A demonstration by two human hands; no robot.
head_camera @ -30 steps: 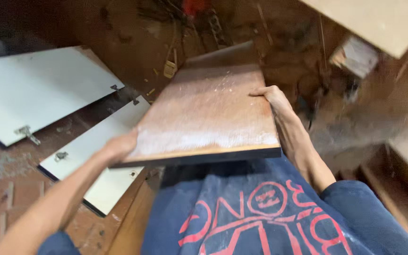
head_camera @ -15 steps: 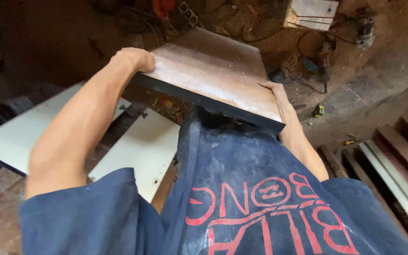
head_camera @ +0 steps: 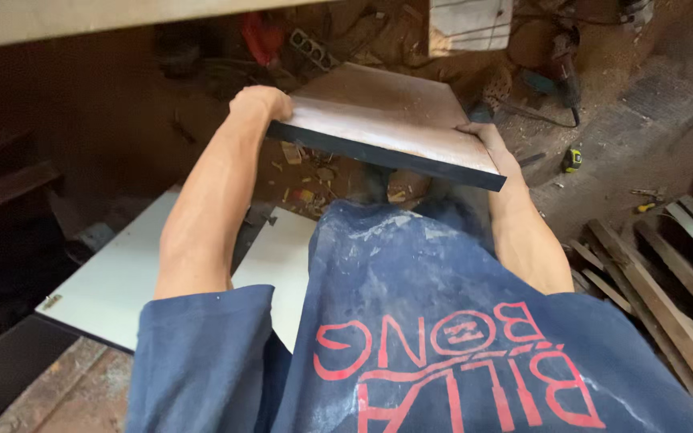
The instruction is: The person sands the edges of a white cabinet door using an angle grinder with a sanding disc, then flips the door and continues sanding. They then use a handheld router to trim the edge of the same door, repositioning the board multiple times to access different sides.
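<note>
I hold a flat brown wooden board (head_camera: 387,116) with a dark front edge and sawdust on its top, out in front of my chest above the floor. My left hand (head_camera: 262,102) grips its near left corner. My right hand (head_camera: 487,140) grips its right edge near the front corner. The board tilts down a little toward the right. My blue shirt with red print fills the bottom of the view.
Two white panels (head_camera: 122,281) lie on the floor at the left. Wooden slats (head_camera: 667,297) lie at the right. A small yellow tape measure (head_camera: 572,159), a power tool (head_camera: 563,56) with its cord, and wood scraps lie on the dusty floor ahead. A pale board edge (head_camera: 82,16) crosses the top left.
The board has swung to the right and further from my body, with both hands still on it. My view has turned right, bringing the slats and the tape measure into sight.
</note>
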